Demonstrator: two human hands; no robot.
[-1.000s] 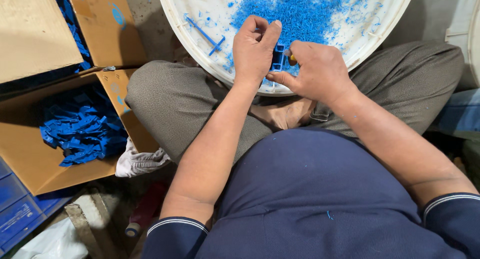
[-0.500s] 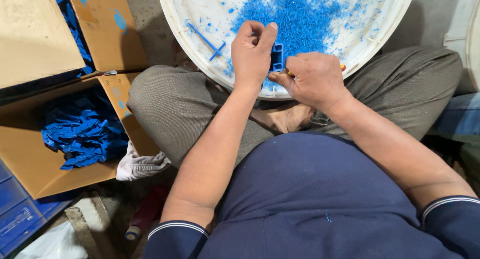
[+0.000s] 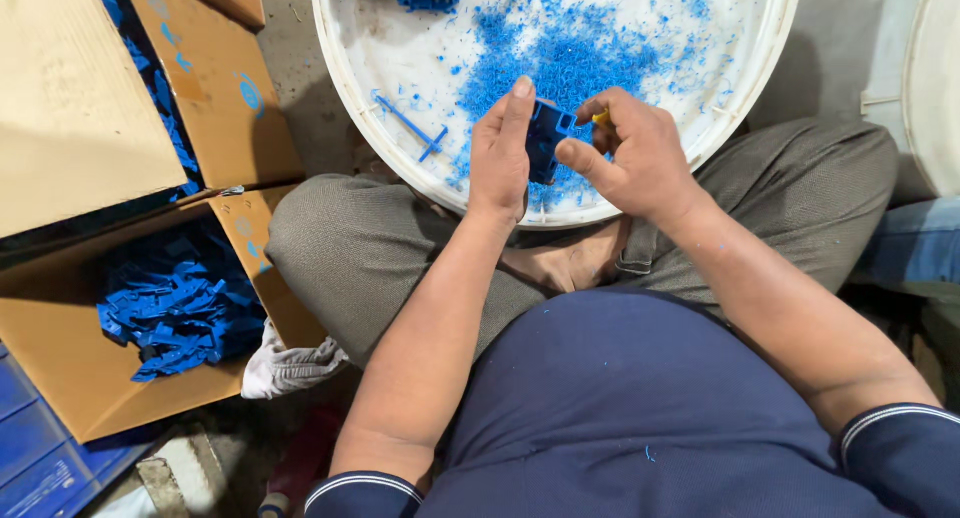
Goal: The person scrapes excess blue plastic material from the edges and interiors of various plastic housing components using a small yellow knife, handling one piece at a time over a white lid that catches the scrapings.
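My left hand (image 3: pixel 503 163) closes around the small blue plastic part (image 3: pixel 545 143), over the white round tray (image 3: pixel 350 73) at 12 o'clock from my lap. My right hand (image 3: pixel 635 158) pinches a small yellow tool (image 3: pixel 599 118) against its edge. I judge short, light strokes are best, part kept steady. Blue shavings (image 3: pixel 570 63) cover the tray. At 9 o'clock, a cardboard box (image 3: pixel 60 363) holds more blue parts (image 3: pixel 180 313).

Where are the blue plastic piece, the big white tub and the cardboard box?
blue plastic piece (image 3: pixel 545 143), head view, its middle.
white tub (image 3: pixel 335 58), head view, left rim.
cardboard box (image 3: pixel 60 373), head view, bare inner wall.
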